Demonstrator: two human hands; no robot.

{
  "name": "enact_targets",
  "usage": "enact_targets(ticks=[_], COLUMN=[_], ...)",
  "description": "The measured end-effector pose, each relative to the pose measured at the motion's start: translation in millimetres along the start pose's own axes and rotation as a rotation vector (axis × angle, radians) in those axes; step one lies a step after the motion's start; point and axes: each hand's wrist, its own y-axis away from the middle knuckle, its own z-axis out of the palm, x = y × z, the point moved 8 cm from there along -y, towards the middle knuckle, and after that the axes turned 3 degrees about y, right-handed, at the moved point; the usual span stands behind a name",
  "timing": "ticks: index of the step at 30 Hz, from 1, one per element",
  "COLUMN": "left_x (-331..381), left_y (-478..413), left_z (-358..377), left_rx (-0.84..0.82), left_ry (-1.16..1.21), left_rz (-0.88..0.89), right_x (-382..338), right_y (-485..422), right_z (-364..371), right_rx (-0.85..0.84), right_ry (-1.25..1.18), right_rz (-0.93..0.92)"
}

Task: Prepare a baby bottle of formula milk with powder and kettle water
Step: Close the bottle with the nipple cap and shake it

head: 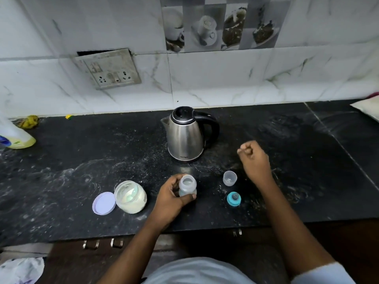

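Two hands are at work, and only one has hold of anything. Our left hand (171, 196) wraps the bottle (187, 187) low on its body, thumb across the front and fingers curled behind, keeping it upright on the counter (82, 160) with its mouth open. Our right hand (254, 158) hangs loosely curled above the counter, between the kettle (185, 134) and the cap (230, 178), gripping nothing that we can see.

We judge the bottle light, thin-walled and a little slick, so a grip around the waist suits it; squeezed hard it may flex, and it would tip easily if let go during a pour. Whether it already holds powder or water we cannot tell.

Behind it, the kettle looks the heaviest piece, steel-bodied and possibly hot, so we would take it only by the black handle (211, 128) on its right side. Its spout points left, lid closed.

Left of the bottle stands the open powder jar (131, 196), glass by the look of it and breakable, its lid (104, 203) touching it. The teal teat ring (233, 199) lies just in front of the cap.
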Motion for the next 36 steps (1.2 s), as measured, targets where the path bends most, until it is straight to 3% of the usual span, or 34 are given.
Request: enact_targets(ticks=[5,7,16,19,23,26,31,36], left_x=[-3,-3,-3,-2,4,11,28,37], left_y=[0,0,9,9,10,10,9,9], left_z=[9,13,26,26,27,30,36,39], left_rx=[-0.007,-0.017,-0.052,-0.054,-0.067,-0.092,-0.122,-0.143], left_ry=[0.021,0.022,0.029,0.020,0.026,0.021,-0.014,-0.026], left_rz=[0.000,0.005,0.027,0.044,0.053,0.057,0.095,0.111], right_x=[35,43,53,43,-9,-71,-127,-137], right_y=[69,86,101,100,94,95,100,98], right_z=[20,34,67,60,30,12,15,24], right_rx=[-0.391,-0.476,-0.489,-0.457,-0.401,-0.421,-0.622,-0.692], right_ry=[0.310,0.432,0.870,0.817,0.227,-0.018,0.262,0.385], right_rz=[-0.016,-0.065,-0.196,-0.188,-0.086,-0.223,-0.482,-0.544])
